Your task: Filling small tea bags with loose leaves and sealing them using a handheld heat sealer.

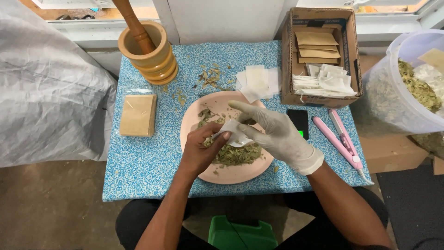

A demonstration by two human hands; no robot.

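Holding a small white filter pouch (pixel 233 133) over the pink plate (pixel 240 173), both hands meet at the middle of the blue speckled table (pixel 138 166). The bare left hand (pixel 201 150) pinches the pouch's near edge between thumb and fingertips, its grip pressed together on the paper. The gloved right hand (pixel 273 132) pinches the opposite side, its forefinger stretched out across the plate. The pouch hangs just above a heap of crushed dried leaves (pixel 238 155) on the plate.

The pouch looks very light, thin and limp; it probably creases and tears easily, so its edges near the mouth seem the safest places to hold. The leaves look dry, brittle and apt to scatter.

Behind the plate lie loose empty white pouches (pixel 259 79). A wooden mortar with pestle (pixel 148 51) stands at the far left, a stack of tan sachets (pixel 138 115) below it. A cardboard box (pixel 351 51) of packets, a pink heat-sealing clamp (pixel 340 139) and a clear leaf tub (pixel 407 83) sit to the right.
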